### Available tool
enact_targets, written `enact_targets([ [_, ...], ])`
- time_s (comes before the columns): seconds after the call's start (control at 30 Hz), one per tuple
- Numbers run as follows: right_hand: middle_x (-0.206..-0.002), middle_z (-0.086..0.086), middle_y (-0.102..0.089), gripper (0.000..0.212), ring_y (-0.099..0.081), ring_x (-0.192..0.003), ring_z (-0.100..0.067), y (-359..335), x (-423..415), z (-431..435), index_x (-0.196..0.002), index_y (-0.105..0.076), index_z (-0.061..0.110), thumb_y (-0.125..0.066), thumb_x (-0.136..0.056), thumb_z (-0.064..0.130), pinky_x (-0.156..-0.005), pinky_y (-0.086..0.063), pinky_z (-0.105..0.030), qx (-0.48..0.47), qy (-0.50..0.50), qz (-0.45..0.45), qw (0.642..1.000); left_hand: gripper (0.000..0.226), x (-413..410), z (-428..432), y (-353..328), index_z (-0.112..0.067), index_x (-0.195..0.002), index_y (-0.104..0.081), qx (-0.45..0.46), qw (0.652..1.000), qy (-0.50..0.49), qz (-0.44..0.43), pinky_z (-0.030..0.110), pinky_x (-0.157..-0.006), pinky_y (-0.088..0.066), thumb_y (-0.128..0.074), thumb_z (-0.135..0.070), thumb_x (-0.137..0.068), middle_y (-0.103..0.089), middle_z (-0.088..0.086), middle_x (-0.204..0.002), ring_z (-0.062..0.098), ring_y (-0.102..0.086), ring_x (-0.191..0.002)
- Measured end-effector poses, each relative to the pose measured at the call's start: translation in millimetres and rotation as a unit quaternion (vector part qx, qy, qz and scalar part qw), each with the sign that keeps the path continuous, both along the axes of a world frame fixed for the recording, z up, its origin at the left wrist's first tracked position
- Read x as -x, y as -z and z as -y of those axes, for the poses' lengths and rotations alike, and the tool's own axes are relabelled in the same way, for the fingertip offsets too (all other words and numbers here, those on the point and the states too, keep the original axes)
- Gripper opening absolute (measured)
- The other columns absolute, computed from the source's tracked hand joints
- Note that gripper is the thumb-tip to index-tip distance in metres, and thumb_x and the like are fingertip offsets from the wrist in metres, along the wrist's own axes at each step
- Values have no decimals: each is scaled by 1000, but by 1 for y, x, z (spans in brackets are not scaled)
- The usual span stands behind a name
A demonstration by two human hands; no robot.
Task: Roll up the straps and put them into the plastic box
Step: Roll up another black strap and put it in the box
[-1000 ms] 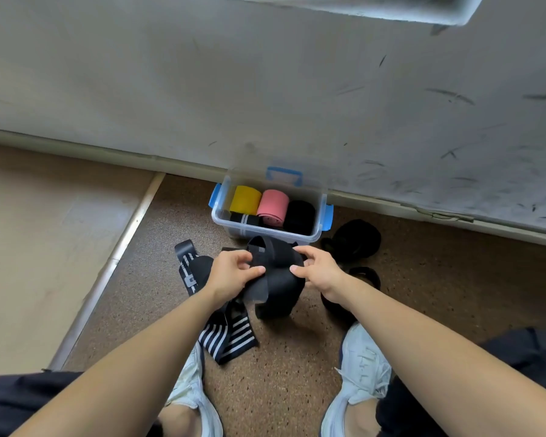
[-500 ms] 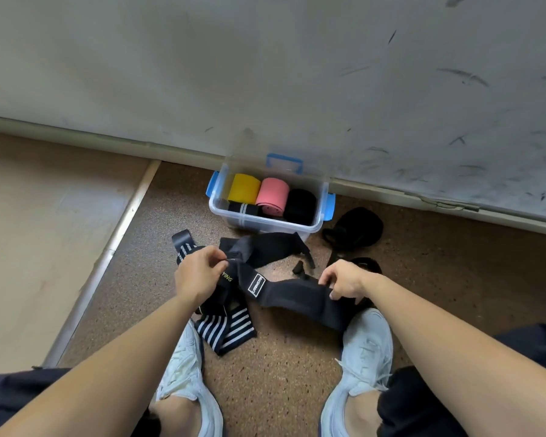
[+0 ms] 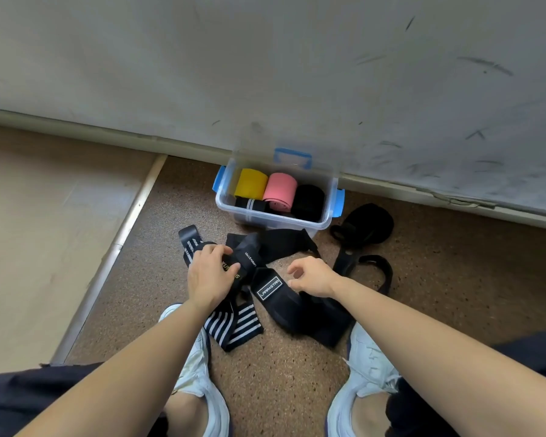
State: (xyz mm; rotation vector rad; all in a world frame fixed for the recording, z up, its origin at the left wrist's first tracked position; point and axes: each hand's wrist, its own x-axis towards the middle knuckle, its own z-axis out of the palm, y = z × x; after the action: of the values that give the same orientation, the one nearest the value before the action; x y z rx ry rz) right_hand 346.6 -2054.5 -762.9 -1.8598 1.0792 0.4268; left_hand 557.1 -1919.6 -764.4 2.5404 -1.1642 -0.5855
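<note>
A long black strap (image 3: 300, 305) with a white label lies unrolled on the cork floor in front of me. My left hand (image 3: 210, 274) pinches its folded end near the printed lettering. My right hand (image 3: 311, 275) hovers just above the strap's middle with loosely curled fingers holding nothing. Under the left hand lies a black strap with white stripes (image 3: 234, 328). The clear plastic box (image 3: 275, 221) with blue latches stands against the wall, just beyond the hands. It holds a yellow roll (image 3: 251, 183), a pink roll (image 3: 279, 190), a black roll (image 3: 308, 200) and a small striped roll (image 3: 249, 205).
More black straps lie right of the box: a bunched one (image 3: 366, 222) and a looped one (image 3: 377, 268). My two white shoes (image 3: 196, 357) (image 3: 371, 367) flank the strap. A metal floor strip (image 3: 108, 266) runs along the left, and a scuffed wall rises behind the box.
The bundled black strap was pulled apart and laid out flat. My right hand has let go of its far end and moved back left toward the label; the left hand keeps its grip.
</note>
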Motion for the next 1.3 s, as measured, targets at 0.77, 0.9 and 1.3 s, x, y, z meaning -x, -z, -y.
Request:
enact_targets([
  [0.77,-96,-12,-74,13,-67,-86,-21,48,-27,11,-99,-72,5,-73,-94,17,-82,-52,-35,-39,158,96,982,17,-42,-26,44,-21,-91,-70,61,939,-213,-263,47,-97,-55,-68,-4,-94,-75,4,-97,31,-70,-103],
  [0.9,-97,-7,-77,11,-72,-90,-22,43,-7,21,-101,-74,12,-67,-99,20,-79,-56,-33,-137,303,142,932,18,-37,-24,36,-18,-93,-71,75,924,-187,-325,51,-98,-55,-65,-2,-95,-75,5,-97,33,-71,-104],
  [1.3,-99,-3,-77,10,-72,-92,-17,11,-8,10,-105,-73,16,-66,-99,18,-82,-56,-31,-55,217,200,954,58,30,-14,11,-21,-148,-55,-139,908,152,-365,15,-104,-33,-68,-6,-93,-58,-12,-136,0,-47,-127],
])
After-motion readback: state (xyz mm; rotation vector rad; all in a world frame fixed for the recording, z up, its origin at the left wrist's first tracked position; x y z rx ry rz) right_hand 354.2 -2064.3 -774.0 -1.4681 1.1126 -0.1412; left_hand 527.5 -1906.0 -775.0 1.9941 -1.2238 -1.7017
